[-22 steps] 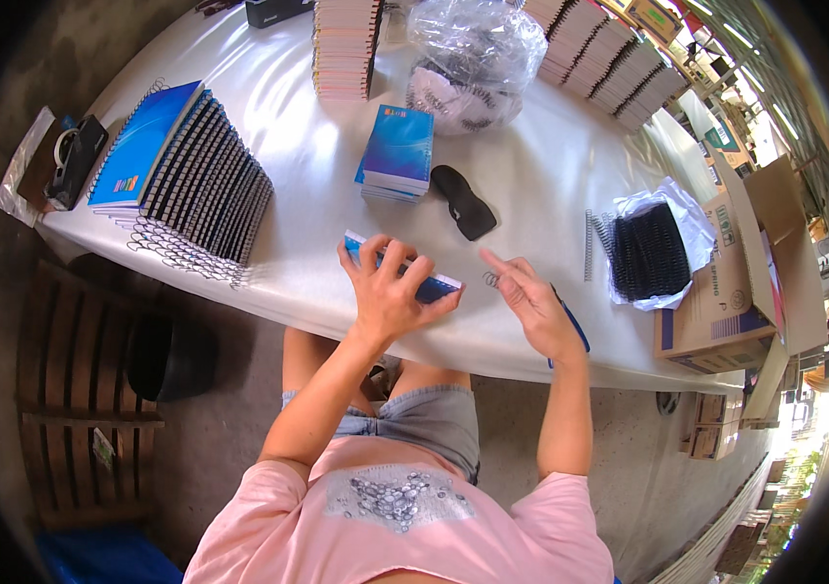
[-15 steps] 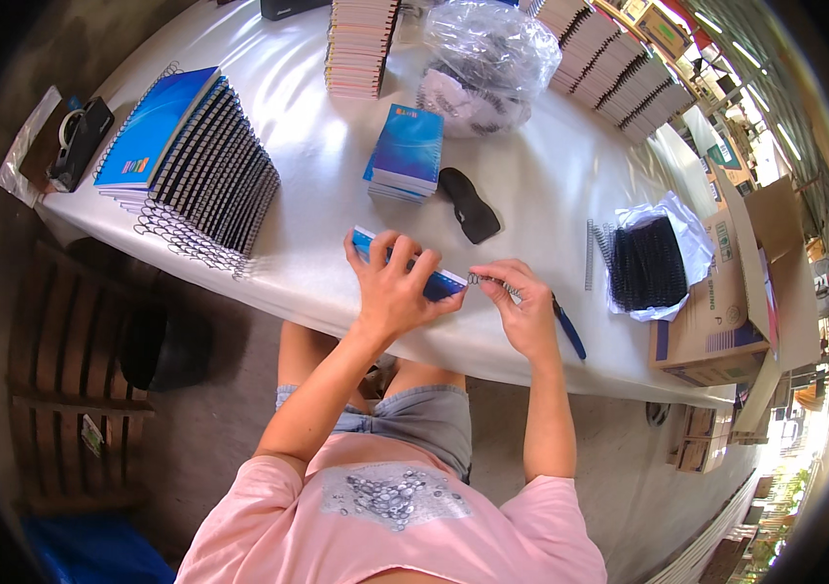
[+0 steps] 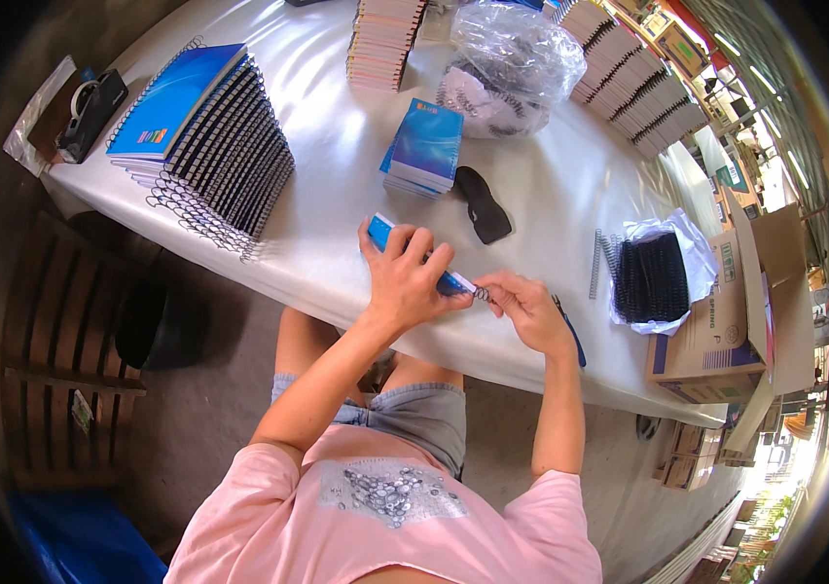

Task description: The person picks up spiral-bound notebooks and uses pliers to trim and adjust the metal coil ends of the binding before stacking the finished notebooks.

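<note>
My left hand (image 3: pixel 405 280) is closed around a small blue notebook (image 3: pixel 380 228) with a white edge, holding it tilted above the front of the white table. At the notebook's right end, a dark spiral binding coil (image 3: pixel 482 294) sticks out. My right hand (image 3: pixel 529 310) pinches this coil between thumb and fingers, close against the notebook's corner. How far the coil runs through the pages is hidden by my left hand. Right of my right hand lies a slim blue-handled tool (image 3: pixel 572 339). Beyond my hands are a stack of small blue notebooks (image 3: pixel 428 146) and a black, waisted object (image 3: pixel 483 206).
Spiral-bound blue notebooks (image 3: pixel 179 109) are piled at left, beside a tape dispenser (image 3: pixel 93 115). Black coils (image 3: pixel 650 277) lie on white paper at right, by a cardboard box (image 3: pixel 711 355). A clear plastic bag (image 3: pixel 522 54) and taller book stacks (image 3: pixel 382 44) stand at the back.
My right hand has turned, its fingers bending further over the coil, and less of the coil shows outside the notebook. My left hand keeps its hold. The whole view has shifted slightly.
</note>
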The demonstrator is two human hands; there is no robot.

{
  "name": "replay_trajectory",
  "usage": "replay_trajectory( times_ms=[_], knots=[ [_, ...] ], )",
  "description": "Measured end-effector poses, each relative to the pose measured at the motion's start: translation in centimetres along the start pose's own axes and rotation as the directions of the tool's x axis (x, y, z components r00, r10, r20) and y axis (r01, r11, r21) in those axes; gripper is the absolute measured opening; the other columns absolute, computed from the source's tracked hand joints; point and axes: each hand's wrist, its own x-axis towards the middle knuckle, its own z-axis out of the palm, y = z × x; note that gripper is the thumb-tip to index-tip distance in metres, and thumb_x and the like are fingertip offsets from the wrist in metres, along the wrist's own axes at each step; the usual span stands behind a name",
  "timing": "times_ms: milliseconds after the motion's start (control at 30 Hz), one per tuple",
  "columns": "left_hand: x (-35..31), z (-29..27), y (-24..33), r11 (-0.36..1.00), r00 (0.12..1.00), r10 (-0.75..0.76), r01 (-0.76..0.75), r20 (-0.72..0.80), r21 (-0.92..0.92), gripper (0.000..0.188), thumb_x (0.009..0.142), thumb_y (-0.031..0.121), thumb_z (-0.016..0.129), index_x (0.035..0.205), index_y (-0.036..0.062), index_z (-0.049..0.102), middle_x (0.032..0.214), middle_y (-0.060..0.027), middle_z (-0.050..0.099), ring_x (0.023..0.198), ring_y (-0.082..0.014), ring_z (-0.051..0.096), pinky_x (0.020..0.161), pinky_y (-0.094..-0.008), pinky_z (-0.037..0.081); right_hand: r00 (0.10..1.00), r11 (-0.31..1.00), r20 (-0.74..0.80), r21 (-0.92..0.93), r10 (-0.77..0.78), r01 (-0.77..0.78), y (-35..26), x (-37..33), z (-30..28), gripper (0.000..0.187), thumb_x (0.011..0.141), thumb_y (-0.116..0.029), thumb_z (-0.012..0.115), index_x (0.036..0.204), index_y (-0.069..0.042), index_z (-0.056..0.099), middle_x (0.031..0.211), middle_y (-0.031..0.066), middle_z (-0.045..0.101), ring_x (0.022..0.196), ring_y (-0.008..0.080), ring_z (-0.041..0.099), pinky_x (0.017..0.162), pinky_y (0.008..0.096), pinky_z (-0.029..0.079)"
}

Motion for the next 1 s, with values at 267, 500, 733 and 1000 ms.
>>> replay_trajectory(
  times_ms=[267, 500, 733, 1000],
  knots=[
    [0.5, -0.9, -0.7, 1.000, 0.999, -0.010, 0.010, 0.031, 0.017, 0.060, 0.056, 0.067, 0.067, 0.088, 0.0172, 0.061, 0.085, -0.0006, 0.048, 0.091, -0.0224, 0.046, 0.080, -0.0485, 0.027, 0.902, 0.867, -0.032, 0.292, 0.431, -0.404, -2.1, 0.0, 0.7, 0.025, 0.091, -0.018, 0.058, 0.111, -0.004, 0.057, 0.070, 0.0029, 0.056, 0.062, 0.0093, 0.051, 0.058, 0.0240, 0.042],
    [0.0, -1.0, -1.2, 1.000, 0.996, 0.031, -0.031, 0.081, 0.003, 0.051, 0.063, 0.060, 0.067, 0.089, 0.0168, 0.062, 0.089, -0.0019, 0.049, 0.095, -0.0241, 0.044, 0.081, -0.0487, 0.028, 0.912, 0.885, -0.020, 0.250, 0.410, -0.393, 0.2, -0.1, 0.3, 0.029, 0.090, -0.020, 0.058, 0.115, -0.004, 0.057, 0.079, 0.0065, 0.063, 0.066, 0.0097, 0.054, 0.061, 0.0234, 0.044],
    [0.7, -1.5, -1.3, 0.990, 0.999, 0.000, 0.007, 0.048, -0.138, 0.053, 0.059, 0.059, 0.072, 0.076, 0.0113, 0.056, 0.092, -0.0076, 0.050, 0.099, -0.0310, 0.041, 0.084, -0.0447, 0.032, 0.943, 0.857, -0.138, -0.394, 0.302, -0.332, 4.5, 6.1, -0.7, 0.037, 0.086, -0.020, 0.058, 0.120, -0.007, 0.056, 0.090, 0.0142, 0.065, 0.079, 0.0251, 0.063, 0.068, 0.0354, 0.050],
    [1.3, -2.5, -0.9, 0.981, 0.988, -0.018, 0.047, 0.152, -0.190, 0.054, 0.058, 0.058, 0.074, 0.073, 0.0092, 0.056, 0.091, -0.0079, 0.050, 0.100, -0.0322, 0.042, 0.086, -0.0464, 0.035, 0.875, 0.606, -0.228, -0.646, 0.427, -0.464, 7.6, 5.6, -0.7, 0.042, 0.079, -0.003, 0.055, 0.121, -0.004, 0.047, 0.111, 0.0190, 0.060, 0.090, 0.0346, 0.064, 0.076, 0.0415, 0.054]
  ],
)
